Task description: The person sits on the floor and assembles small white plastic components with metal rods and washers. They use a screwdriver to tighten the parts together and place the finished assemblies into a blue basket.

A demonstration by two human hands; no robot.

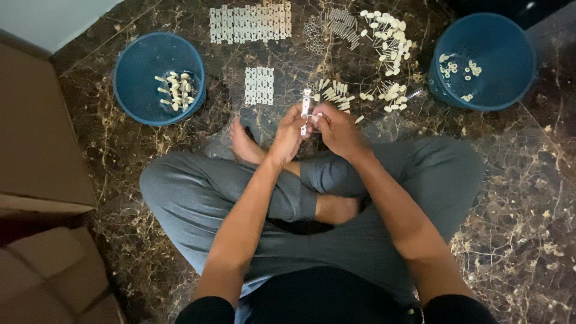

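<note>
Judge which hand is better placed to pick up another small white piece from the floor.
Probably the right hand: the loose white pieces lie just beyond it on the floor, on its side. The left hand grips the small metal part.

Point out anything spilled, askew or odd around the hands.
Nothing stands out. Both hands, left hand and right hand, grip a small metal piece; loose white parts lie in sorted groups on the floor, not spilled.

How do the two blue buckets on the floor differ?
The left bucket holds a small heap of cream pieces near its middle; the right bucket holds fewer, scattered toward its left side. The left bucket sits beside cardboard boxes, the right beside loose white parts. Both are round, blue and upright.
</note>
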